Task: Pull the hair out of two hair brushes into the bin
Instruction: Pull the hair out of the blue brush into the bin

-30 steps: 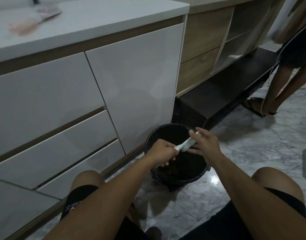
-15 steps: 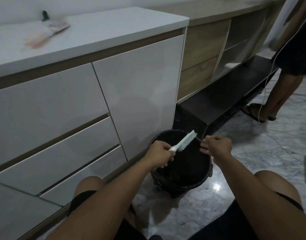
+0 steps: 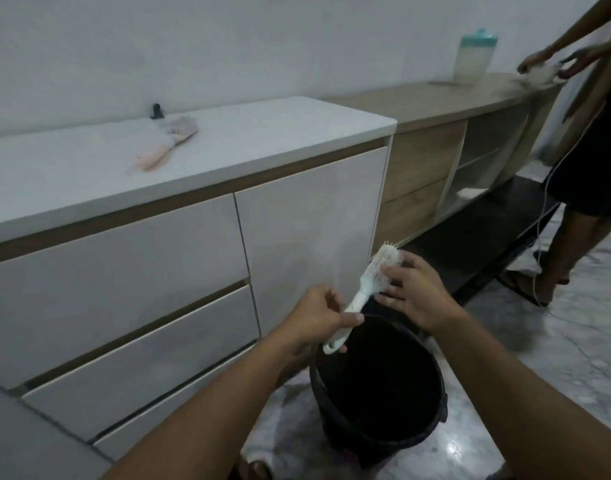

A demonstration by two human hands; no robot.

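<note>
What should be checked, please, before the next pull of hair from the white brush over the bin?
1. Left hand grips the white brush by its handle: ok.
2. Right hand fingers at the bristles: ok.
3. Brush head above the black bin: not ok, it sits beyond the rim, towards the cabinet.
4. Bin upright and open: ok.
5. Hair left in the bristles: cannot tell.
6. Second brush waiting on the white counter: ok.

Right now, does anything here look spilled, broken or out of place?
Nothing stands out. The left hand holds the white hairbrush over the black bin, the right hand at its bristles; a pink-handled brush lies on the white countertop.
</note>
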